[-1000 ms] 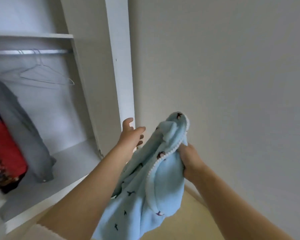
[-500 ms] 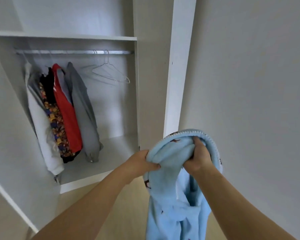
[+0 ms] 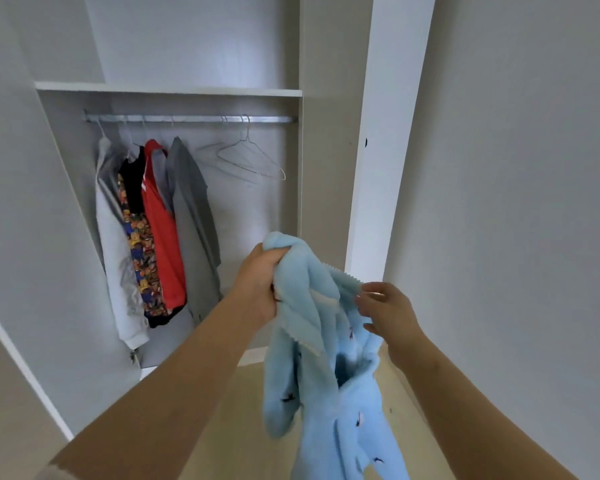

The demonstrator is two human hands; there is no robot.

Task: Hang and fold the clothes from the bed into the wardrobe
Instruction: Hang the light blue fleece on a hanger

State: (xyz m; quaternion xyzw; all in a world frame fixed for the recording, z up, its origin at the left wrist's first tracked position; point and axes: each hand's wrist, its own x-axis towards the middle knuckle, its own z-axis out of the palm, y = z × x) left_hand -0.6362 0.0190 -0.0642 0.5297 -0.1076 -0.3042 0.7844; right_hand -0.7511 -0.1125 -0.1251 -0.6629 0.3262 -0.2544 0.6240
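Note:
A light blue fleece garment (image 3: 312, 341) with small dark prints hangs in front of the open wardrobe (image 3: 167, 93). My left hand (image 3: 260, 282) grips a bunched top part of it. My right hand (image 3: 385, 310) pinches an edge of the same garment a little lower and to the right. An empty wire hanger (image 3: 250, 161) hangs on the metal rail (image 3: 187, 118) at the right side of the wardrobe.
Several garments hang at the rail's left: a white one (image 3: 115, 244), a patterned one (image 3: 142, 251), a red one (image 3: 163, 230) and a grey one (image 3: 194, 216). A white door edge (image 3: 385, 150) stands right of the opening. The wood floor (image 3: 243, 410) lies below.
The view has swung left, so the whole wardrobe opening shows. My hands have drawn apart on the blue garment, the left one raising a bunch, the right one moving to an edge.

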